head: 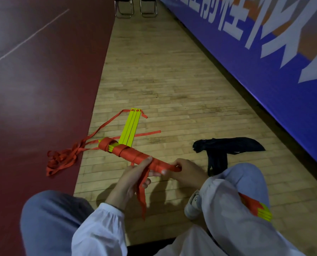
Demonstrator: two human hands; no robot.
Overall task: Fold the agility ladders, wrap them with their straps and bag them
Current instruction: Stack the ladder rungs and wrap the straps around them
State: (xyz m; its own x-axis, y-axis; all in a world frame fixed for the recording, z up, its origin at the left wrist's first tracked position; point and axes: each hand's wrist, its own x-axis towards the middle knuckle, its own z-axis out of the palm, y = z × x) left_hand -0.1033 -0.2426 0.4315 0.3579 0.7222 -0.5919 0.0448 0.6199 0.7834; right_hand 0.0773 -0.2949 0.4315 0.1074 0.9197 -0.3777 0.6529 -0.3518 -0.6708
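Between both hands' grip, strap-wrapped ladder bundle [133, 156], left hand [130, 180], right hand [187, 172]

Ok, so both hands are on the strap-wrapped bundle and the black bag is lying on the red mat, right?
No. The head view shows the black bag on the wooden floor, not the red mat. The left hand and right hand do both grip the strap-wrapped bundle.

A red-strapped ladder bundle [130, 154] crosses over loose yellow rungs [130, 126], with a crumpled black bag [228, 145] nearby.
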